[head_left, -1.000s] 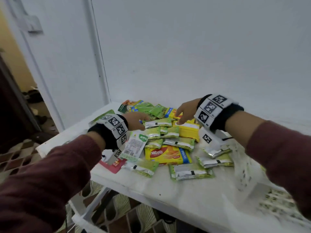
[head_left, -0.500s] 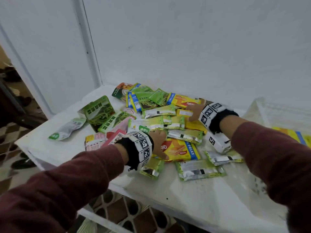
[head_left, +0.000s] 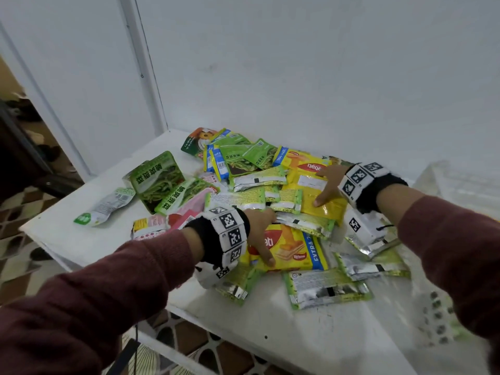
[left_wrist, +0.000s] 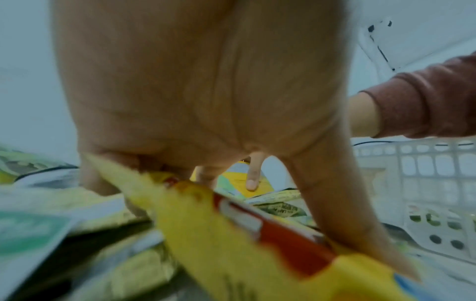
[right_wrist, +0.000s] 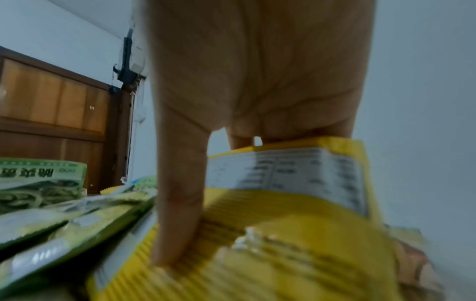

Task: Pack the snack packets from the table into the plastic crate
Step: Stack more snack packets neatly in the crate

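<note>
A heap of snack packets covers the white table. My left hand grips the left end of a yellow and red wafer packet, thumb on the near edge and fingers over the far edge. In the left wrist view that wafer packet tilts up between thumb and fingers. My right hand holds a yellow packet lying label side up. Its thumb presses on that yellow packet, and the fingers hook its far edge. The translucent plastic crate stands at the right.
Large green bean packets and a white-green pouch lie at the left of the heap. Silver-green sachets lie near the table's front edge. A white wall backs the table. An open doorway and tiled floor lie left.
My left hand drew back from the far packets onto the wafer packet near me and gripped it. My right hand shifted onto the yellow packet. The head view swung right, and the crate came into sight.
</note>
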`<action>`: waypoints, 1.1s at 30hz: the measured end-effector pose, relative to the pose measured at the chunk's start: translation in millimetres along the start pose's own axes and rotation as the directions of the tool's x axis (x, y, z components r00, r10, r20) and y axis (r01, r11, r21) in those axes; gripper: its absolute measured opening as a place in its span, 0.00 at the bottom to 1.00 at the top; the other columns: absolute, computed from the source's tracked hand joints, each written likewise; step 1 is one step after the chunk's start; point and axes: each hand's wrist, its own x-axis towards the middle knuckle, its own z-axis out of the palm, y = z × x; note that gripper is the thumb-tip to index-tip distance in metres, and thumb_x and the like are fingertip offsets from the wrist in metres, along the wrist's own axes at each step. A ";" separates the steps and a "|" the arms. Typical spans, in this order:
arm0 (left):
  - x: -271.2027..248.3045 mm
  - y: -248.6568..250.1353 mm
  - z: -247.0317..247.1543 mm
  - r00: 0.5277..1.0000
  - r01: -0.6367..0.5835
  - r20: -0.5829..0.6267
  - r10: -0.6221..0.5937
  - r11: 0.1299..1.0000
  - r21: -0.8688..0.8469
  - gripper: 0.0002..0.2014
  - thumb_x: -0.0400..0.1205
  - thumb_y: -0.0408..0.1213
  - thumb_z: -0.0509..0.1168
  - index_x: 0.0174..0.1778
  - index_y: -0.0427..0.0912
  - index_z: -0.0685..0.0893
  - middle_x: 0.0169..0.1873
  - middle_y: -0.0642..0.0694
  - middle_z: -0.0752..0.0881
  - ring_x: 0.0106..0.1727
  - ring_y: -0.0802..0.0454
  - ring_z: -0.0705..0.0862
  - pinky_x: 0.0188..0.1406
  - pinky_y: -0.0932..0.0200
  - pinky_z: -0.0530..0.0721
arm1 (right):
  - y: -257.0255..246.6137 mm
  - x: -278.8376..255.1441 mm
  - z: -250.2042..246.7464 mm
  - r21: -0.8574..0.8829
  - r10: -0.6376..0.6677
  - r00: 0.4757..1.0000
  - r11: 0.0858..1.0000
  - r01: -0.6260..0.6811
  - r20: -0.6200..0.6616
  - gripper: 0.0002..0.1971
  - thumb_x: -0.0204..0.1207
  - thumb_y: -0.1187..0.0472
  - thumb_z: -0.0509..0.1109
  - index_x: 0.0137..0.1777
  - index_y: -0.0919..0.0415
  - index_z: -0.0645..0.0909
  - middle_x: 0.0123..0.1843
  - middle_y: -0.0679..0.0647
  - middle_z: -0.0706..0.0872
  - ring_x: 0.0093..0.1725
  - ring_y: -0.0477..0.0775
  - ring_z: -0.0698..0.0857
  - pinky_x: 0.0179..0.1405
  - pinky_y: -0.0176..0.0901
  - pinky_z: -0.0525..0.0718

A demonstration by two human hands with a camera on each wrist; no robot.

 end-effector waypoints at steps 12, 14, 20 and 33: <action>-0.1 -12.9 -51.8 0.979 -0.036 -0.193 0.064 0.989 0.145 0.44 0.68 0.48 0.77 0.75 0.36 0.65 0.71 0.40 0.73 0.70 0.43 0.73 0.64 0.55 0.74 | 27.3 -15.2 -71.3 0.284 -0.008 0.923 0.950 0.127 -0.384 0.24 0.62 0.55 0.79 0.56 0.63 0.78 0.50 0.59 0.78 0.58 0.62 0.80 0.45 0.43 0.71; -4.3 -22.0 -60.9 0.962 -0.071 -0.263 0.073 0.997 0.017 0.39 0.66 0.45 0.79 0.70 0.38 0.71 0.64 0.42 0.79 0.64 0.44 0.78 0.55 0.59 0.76 | 29.7 -20.3 -81.6 0.322 -0.015 0.911 0.933 0.161 -0.412 0.20 0.66 0.55 0.78 0.54 0.60 0.78 0.48 0.56 0.78 0.52 0.59 0.80 0.45 0.42 0.71; -8.4 -64.6 -75.1 0.940 -0.142 -0.315 0.132 0.990 -0.008 0.33 0.61 0.41 0.82 0.60 0.36 0.80 0.61 0.44 0.77 0.61 0.47 0.78 0.59 0.58 0.78 | 19.1 -52.1 -98.6 0.510 -0.067 0.947 0.829 0.228 -0.313 0.11 0.68 0.55 0.77 0.46 0.57 0.81 0.40 0.49 0.85 0.40 0.52 0.84 0.36 0.37 0.79; 51.0 -81.3 -62.3 0.992 -0.122 0.090 0.092 0.891 0.436 0.53 0.64 0.51 0.79 0.81 0.48 0.56 0.82 0.48 0.36 0.83 0.44 0.43 0.79 0.43 0.60 | -68.5 -49.2 10.7 0.223 -0.154 0.912 0.972 0.071 0.380 0.51 0.67 0.60 0.79 0.81 0.52 0.46 0.82 0.50 0.57 0.79 0.54 0.63 0.64 0.43 0.69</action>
